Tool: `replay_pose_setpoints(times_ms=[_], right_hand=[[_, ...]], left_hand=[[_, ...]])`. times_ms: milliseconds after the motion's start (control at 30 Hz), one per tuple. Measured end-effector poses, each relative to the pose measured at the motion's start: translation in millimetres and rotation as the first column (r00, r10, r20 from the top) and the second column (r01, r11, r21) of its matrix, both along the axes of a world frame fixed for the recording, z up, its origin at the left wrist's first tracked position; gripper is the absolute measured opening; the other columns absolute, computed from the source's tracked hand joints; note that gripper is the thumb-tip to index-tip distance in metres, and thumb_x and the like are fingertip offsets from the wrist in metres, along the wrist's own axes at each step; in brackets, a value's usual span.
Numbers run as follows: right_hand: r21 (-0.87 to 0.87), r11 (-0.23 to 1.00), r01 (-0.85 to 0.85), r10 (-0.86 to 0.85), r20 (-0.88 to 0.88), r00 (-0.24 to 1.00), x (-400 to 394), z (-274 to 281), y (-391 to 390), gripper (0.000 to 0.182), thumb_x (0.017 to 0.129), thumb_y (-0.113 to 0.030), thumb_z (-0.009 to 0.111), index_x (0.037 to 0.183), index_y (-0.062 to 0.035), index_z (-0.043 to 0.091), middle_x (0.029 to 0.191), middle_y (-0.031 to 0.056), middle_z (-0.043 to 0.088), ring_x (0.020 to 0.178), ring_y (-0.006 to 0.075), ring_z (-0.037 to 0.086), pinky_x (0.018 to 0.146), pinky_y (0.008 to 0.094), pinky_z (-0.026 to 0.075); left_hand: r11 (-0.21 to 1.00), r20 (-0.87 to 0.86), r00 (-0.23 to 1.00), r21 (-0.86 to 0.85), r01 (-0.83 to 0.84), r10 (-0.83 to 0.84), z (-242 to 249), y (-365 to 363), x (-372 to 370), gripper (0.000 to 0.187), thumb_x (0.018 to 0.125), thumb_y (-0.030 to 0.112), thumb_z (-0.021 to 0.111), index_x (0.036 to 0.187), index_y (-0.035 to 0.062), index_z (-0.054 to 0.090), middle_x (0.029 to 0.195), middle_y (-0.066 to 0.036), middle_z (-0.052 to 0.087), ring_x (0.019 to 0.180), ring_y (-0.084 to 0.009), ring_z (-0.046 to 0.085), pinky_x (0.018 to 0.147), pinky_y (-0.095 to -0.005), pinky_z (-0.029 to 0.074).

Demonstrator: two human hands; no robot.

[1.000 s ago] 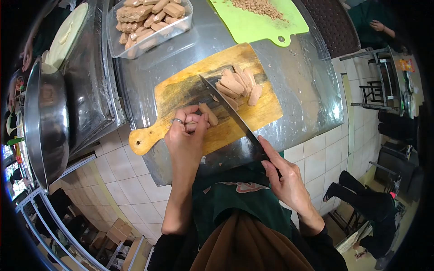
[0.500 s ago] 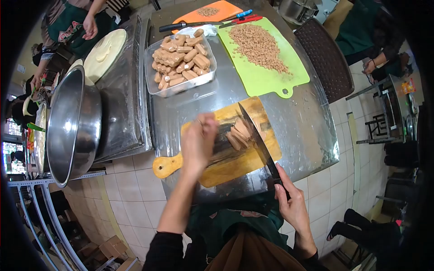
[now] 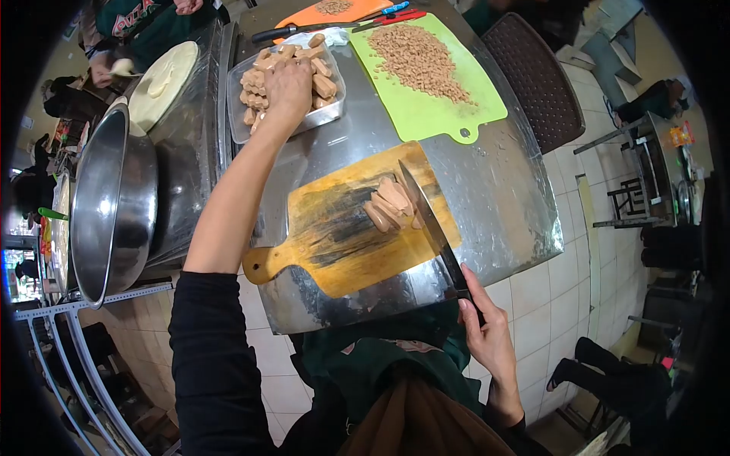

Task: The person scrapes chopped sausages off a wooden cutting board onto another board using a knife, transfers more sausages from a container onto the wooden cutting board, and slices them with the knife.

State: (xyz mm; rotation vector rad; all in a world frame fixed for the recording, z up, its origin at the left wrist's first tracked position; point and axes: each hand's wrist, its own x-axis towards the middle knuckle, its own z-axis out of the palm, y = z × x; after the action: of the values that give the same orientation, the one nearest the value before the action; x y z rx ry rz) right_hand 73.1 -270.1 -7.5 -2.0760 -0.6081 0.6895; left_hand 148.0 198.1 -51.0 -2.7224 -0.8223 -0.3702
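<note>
Looking down at the sausage chunks, we see short, thick, pinkish-brown lengths heaped in a clear plastic container. The sliced pieces are flatter and paler on their cut faces, and they lie bunched on our wooden board, whose yellow surface has a dark, worn patch. Our left hand is down on the heap in the container, at the far left of the counter, touching the chunks with its fingers bent; we cannot tell whether it grips one. Our right hand is closed round the handle of a long knife, near the counter's front edge. The blade slants away from us over the right part of the board, just beside the slices, which lie between our two hands. Beyond the board, to the right of the container, a green cutting mat bears a spread of small diced bits.
</note>
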Motion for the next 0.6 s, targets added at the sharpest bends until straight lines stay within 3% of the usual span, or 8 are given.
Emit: replay_pose_setpoints(times_ms=[33, 133, 167, 233, 300, 400, 533, 600], right_hand=[[0.006, 1.0, -0.007, 0.007, 0.001, 1.0, 0.3, -0.4, -0.2, 0.05, 0.1, -0.006, 0.054, 0.149, -0.0114, 0.046, 0.076, 0.0055, 0.061, 0.064, 0.0101, 0.052, 0.063, 0.0256, 0.046], [-0.034, 0.999, -0.03, 0.028, -0.062, 0.998, -0.5, 7.2, -0.4, 0.052, 0.097, -0.001, 0.057, 0.147, -0.0118, 0.049, 0.125, 0.0228, 0.066, 0.075, 0.0216, 0.069, 0.071, 0.0334, 0.054], [-0.002, 0.998, -0.056, 0.056, -0.043, 0.998, -1.8, 6.0, -0.6, 0.052, 0.096, -0.001, 0.057, 0.146, -0.0109, 0.049, 0.126, 0.0229, 0.065, 0.084, 0.0258, 0.07, 0.075, 0.0344, 0.054], [0.046, 0.993, -0.108, 0.109, -0.019, 0.994, -4.0, 3.8, -0.2, 0.052, 0.095, 0.0, 0.059, 0.145, -0.0093, 0.05, 0.127, 0.0229, 0.064, 0.1, 0.0331, 0.069, 0.081, 0.0361, 0.055], [0.065, 0.986, -0.155, 0.158, -0.035, 0.987, -5.0, 3.2, 1.5, 0.052, 0.094, 0.001, 0.06, 0.144, -0.008, 0.05, 0.128, 0.0229, 0.063, 0.113, 0.0384, 0.064, 0.087, 0.0374, 0.054], [0.027, 0.984, -0.176, 0.177, -0.073, 0.981, -6.3, -1.8, 2.8, 0.054, 0.094, 0.002, 0.06, 0.145, -0.0098, 0.049, 0.125, 0.0264, 0.063, 0.113, 0.0417, 0.063, 0.087, 0.0387, 0.054], [-0.022, 0.99, -0.136, 0.134, -0.076, 0.988, -2.0, -4.7, 3.5, 0.055, 0.095, 0.001, 0.058, 0.147, -0.0135, 0.048, 0.113, 0.0284, 0.067, 0.1, 0.0406, 0.068, 0.08, 0.0388, 0.054], [-0.037, 0.992, -0.123, 0.12, -0.082, 0.989, -1.4, -3.1, 4.1, 0.056, 0.096, 0.0, 0.058, 0.148, -0.0153, 0.047, 0.104, 0.0279, 0.068, 0.088, 0.0373, 0.071, 0.075, 0.0382, 0.054]], left_hand=[[1.0, 0.03, 1.0, -0.031, 0.003, -0.002, 2.4, 2.5, -0.4, 0.025, 0.088, 0.014, 0.061, 0.11, 0.0047, 0.068, 0.106, -0.014, 0.071, 0.106, -0.0313, 0.066, 0.088, -0.0459, 0.05], [0.944, 0.163, 0.985, -0.329, 0.003, 0.054, 27.1, -6.7, -20.9, 0.031, 0.087, 0.02, 0.063, 0.112, 0.0022, 0.067, 0.104, -0.018, 0.072, 0.101, -0.0325, 0.069, 0.085, -0.0447, 0.053], [0.878, 0.338, 0.941, -0.457, 0.141, 0.024, 32.6, -12.5, -35.3, 0.041, 0.087, 0.029, 0.066, 0.115, -0.0001, 0.064, 0.1, -0.02, 0.072, 0.092, -0.0326, 0.071, 0.081, -0.043, 0.055], [0.75, 0.386, 0.92, -0.629, 0.207, 0.07, 59.6, -44.8, -65.3, 0.041, 0.089, 0.029, 0.067, 0.117, -0.0001, 0.063, 0.095, -0.017, 0.072, 0.083, -0.0275, 0.071, 0.078, -0.0397, 0.054], [0.701, 0.416, 0.904, -0.673, 0.233, 0.099, 65.1, -84.6, -102.1, 0.037, 0.092, 0.027, 0.066, 0.117, 0.0003, 0.062, 0.089, -0.012, 0.069, 0.075, -0.0199, 0.066, 0.072, -0.0344, 0.053], [0.577, 0.429, 0.889, -0.772, 0.267, 0.162, 36.1, -131.1, -148.1, 0.022, 0.093, 0.014, 0.064, 0.11, 0.0012, 0.06, 0.084, -0.009, 0.066, 0.072, -0.0153, 0.06, 0.067, -0.0314, 0.051], [0.565, 0.344, 0.915, -0.807, 0.173, 0.211, 5.1, -167.8, -171.1, 0.024, 0.089, 0.01, 0.068, 0.109, 0.0012, 0.059, 0.087, -0.012, 0.066, 0.07, -0.0243, 0.061, 0.068, -0.0356, 0.051], [0.825, 0.44, 0.897, -0.523, 0.214, 0.046, -2.7, -176.6, -170.3, 0.025, 0.088, 0.009, 0.07, 0.11, 0.0017, 0.061, 0.089, -0.012, 0.065, 0.069, -0.0239, 0.059, 0.067, -0.0361, 0.051]])
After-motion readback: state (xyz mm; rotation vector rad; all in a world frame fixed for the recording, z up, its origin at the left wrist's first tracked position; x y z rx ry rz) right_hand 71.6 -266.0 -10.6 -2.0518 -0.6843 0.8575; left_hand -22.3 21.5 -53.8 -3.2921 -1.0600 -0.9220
